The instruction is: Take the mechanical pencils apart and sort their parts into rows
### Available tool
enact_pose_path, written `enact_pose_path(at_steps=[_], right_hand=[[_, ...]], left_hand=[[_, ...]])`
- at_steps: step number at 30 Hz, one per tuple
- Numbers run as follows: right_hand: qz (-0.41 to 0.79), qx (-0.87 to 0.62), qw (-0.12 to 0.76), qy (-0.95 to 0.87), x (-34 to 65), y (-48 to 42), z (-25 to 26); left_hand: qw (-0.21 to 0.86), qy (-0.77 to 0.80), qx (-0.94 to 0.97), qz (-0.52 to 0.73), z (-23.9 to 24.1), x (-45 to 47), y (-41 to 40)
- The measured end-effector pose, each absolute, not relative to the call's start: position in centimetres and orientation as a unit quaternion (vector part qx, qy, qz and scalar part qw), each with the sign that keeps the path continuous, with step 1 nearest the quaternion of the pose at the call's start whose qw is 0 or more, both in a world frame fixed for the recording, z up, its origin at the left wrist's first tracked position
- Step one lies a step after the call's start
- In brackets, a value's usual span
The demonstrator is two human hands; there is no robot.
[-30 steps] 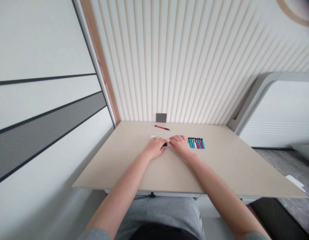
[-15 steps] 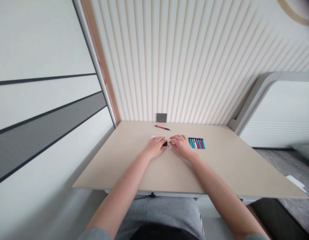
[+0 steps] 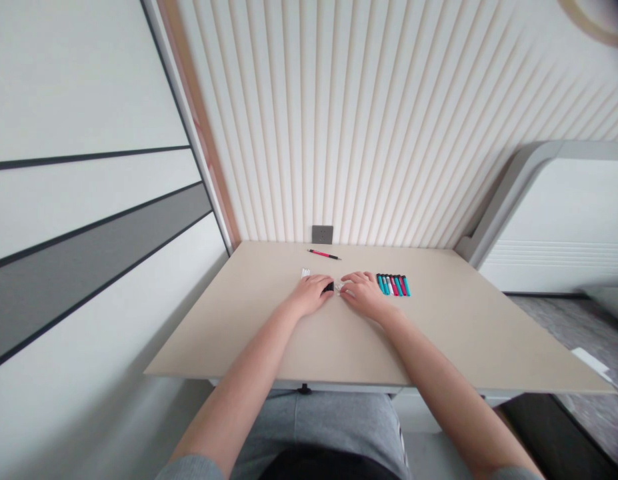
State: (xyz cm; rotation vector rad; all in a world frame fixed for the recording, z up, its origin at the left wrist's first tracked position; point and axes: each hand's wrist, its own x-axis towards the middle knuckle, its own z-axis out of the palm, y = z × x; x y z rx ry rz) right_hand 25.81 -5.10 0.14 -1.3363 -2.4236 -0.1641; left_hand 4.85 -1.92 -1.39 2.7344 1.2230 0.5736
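My left hand (image 3: pixel 311 294) rests on the table, its fingers and thumb curved round a cluster of small black pieces (image 3: pixel 330 287). Part of that cluster is hidden under the fingers. Facing it, my right hand (image 3: pixel 363 293) has its fingers apart and bent, with the tips at some small thin white pieces (image 3: pixel 339 289). These white pieces lie in the gap between both hands, too small to name. Just right of my right hand is a neat row of short teal, red and white tubes (image 3: pixel 393 285) with black ends. Behind my left hand lie several white sticks (image 3: pixel 305 273).
A red and black pen (image 3: pixel 325 255) lies near the back edge of the beige table (image 3: pixel 229 333). Above that edge a dark socket (image 3: pixel 322 234) is set in the ribbed wall (image 3: pixel 329 133). A white cabinet (image 3: pixel 89 300) stands at the left.
My right hand has shifted very slightly to the right, so the gap between the hands is a little wider. The pen and the row of tubes lie as before.
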Motion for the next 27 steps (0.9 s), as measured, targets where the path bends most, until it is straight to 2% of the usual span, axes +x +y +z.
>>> enact_pose_path(at_steps=[13,27], right_hand=[[-0.112,-0.553,0.185,-0.805,23.2,-5.4,-0.2],[-0.098,-0.595,0.184,-0.776,22.5,-5.3,-0.2]], left_hand=[[0.03,0.4,0.895,0.194,-1.2,4.9,-2.2],[0.029,0.41,0.892,0.189,-0.9,4.9,-2.5]])
